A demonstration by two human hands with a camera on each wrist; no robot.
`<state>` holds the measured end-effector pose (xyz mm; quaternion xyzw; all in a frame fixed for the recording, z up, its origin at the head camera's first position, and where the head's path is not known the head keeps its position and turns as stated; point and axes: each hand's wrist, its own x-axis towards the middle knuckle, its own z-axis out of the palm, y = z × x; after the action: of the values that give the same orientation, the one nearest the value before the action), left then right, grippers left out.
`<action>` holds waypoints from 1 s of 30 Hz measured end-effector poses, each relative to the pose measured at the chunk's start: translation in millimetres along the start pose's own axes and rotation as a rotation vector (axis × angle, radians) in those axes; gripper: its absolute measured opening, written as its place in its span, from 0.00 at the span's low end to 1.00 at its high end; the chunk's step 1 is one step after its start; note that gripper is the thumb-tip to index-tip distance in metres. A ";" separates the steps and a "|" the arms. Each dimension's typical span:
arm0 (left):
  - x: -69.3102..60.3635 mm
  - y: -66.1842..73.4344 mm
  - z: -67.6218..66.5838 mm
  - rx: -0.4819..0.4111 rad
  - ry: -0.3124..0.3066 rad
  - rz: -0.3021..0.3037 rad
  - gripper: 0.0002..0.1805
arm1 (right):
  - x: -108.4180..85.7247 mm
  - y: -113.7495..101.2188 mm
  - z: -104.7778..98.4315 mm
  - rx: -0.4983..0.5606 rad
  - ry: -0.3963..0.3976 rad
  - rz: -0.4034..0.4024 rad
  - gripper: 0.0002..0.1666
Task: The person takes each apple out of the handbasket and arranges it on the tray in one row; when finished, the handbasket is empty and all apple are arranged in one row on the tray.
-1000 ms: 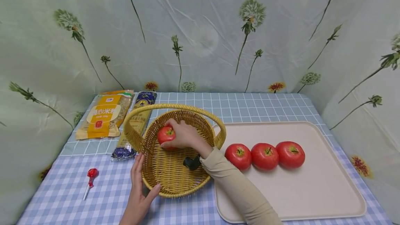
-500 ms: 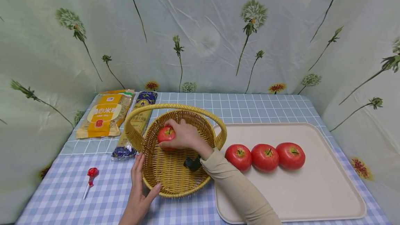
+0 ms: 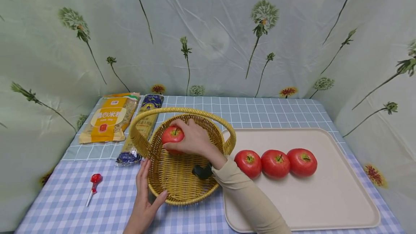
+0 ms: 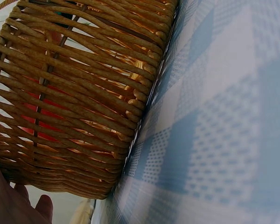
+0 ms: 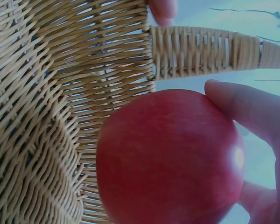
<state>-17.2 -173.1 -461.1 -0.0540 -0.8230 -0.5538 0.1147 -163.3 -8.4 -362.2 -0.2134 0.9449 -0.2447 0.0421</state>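
In the head view, a red apple (image 3: 172, 135) is inside the left part of a yellow wicker basket (image 3: 183, 203) with a tall arched handle. My right hand (image 3: 194, 140) grips this apple from the right, thumb and fingers at its sides; the right wrist view shows the apple (image 5: 170, 158) close up, level with the basket's rim. My left hand (image 3: 143, 198) rests against the basket's near left side, fingers straight along the outer wall and thumb at the front rim. From the left wrist, red shows through the weave of the basket (image 4: 79, 93).
Three red apples (image 3: 275, 164) stand in a row on a beige tray (image 3: 325, 205), right of the basket. At left are a red lollipop (image 3: 95, 178), a spaghetti packet (image 3: 129, 154) and a yellow food bag (image 3: 108, 120). A dark device (image 3: 202, 171) sits below my right wrist.
My right hand and the gripped apple have shifted slightly up inside the basket. The left hand, basket and row of apples stay where they were.
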 end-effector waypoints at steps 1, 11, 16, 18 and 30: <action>0.1 -0.1 -0.1 0.002 0.000 0.001 0.50 | -1.4 -0.1 -1.2 0.007 0.010 -0.004 0.40; 0.4 -1.5 -0.2 0.012 0.005 0.024 0.51 | -20.9 -1.6 -14.8 0.129 0.119 -0.081 0.39; -0.1 -1.4 0.3 0.001 0.008 0.037 0.51 | -31.7 -0.7 -21.0 0.158 0.159 -0.105 0.39; 0.0 -1.3 0.5 -0.004 0.008 0.038 0.51 | -36.0 -0.1 -23.2 0.174 0.166 -0.115 0.39; -0.5 -2.4 -0.1 0.006 0.006 0.060 0.51 | -68.2 -0.1 -32.5 0.266 0.222 -0.200 0.36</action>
<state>-17.2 -174.1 -463.3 -0.0766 -0.8223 -0.5478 0.1338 -107.4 34.9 -335.3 -0.2702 0.8771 -0.3926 -0.0590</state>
